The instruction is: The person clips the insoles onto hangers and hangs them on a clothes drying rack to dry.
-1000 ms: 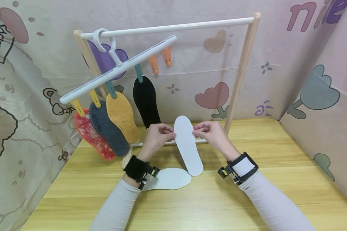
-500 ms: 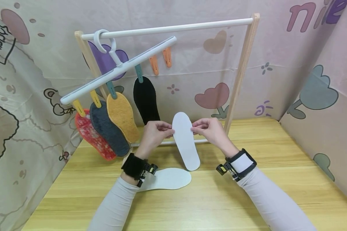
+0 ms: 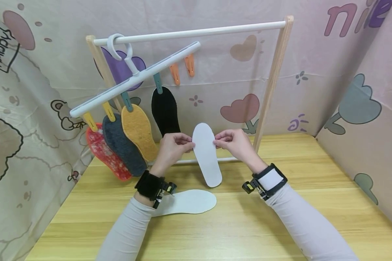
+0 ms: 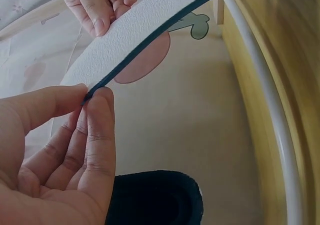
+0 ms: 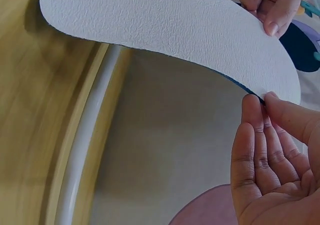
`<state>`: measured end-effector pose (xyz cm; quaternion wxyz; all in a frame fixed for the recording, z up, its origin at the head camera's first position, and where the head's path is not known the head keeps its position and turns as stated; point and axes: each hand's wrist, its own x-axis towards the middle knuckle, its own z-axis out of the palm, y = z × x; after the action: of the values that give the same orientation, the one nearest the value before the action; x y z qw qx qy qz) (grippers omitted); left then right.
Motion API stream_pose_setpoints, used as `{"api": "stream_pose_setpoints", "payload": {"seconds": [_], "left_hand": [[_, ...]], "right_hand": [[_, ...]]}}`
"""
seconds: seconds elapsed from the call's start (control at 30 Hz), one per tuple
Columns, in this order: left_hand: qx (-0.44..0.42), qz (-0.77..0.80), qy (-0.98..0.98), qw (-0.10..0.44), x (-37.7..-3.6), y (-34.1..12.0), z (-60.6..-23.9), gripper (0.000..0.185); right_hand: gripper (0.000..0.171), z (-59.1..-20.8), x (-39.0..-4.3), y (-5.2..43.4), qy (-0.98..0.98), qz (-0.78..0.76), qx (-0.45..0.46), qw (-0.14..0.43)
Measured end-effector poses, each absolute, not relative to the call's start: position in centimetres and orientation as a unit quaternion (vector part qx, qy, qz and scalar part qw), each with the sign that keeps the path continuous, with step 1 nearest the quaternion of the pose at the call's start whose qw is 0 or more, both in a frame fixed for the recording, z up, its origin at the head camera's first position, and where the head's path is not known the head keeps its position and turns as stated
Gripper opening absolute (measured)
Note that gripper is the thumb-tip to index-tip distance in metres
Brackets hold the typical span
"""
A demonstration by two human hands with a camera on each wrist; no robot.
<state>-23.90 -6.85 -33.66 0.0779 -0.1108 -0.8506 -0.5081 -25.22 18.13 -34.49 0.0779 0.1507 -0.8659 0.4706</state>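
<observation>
Both hands hold up one white insole (image 3: 207,156), toe end upward, above the table. My left hand (image 3: 174,148) pinches its left edge between thumb and fingers. On the opposite edge my right hand (image 3: 234,145) pinches it the same way. In the left wrist view the insole (image 4: 125,37) shows a textured white face and a dark blue edge. A second white insole (image 3: 191,201) lies flat on the table, partly hidden by the left wrist. Just behind the left hand hangs a black insole (image 3: 164,110), its lower end hidden.
A white hanger (image 3: 135,78) hangs slanted from the rack's top rail (image 3: 189,33). Its clips hold red (image 3: 106,152), dark grey (image 3: 124,145) and yellow (image 3: 138,132) insoles at left. Two orange clips (image 3: 190,65) at its far end hold nothing. The rack's right post (image 3: 274,79) stands behind the right hand.
Both hands have lifted the white insole upward and slightly left, away from the insole lying on the table. The hanger and its insoles hardly differ.
</observation>
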Motion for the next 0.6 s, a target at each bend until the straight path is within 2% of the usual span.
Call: {"api": "stream_pose_setpoints", "payload": {"seconds": [0.6], "left_hand": [[-0.101, -0.535, -0.835, 0.078, -24.1, -7.3, -32.6, 0.014]], "right_hand": [[0.019, -33.0, -25.8, 17.4, -0.858, 0.485, 0.152, 0.069]]}}
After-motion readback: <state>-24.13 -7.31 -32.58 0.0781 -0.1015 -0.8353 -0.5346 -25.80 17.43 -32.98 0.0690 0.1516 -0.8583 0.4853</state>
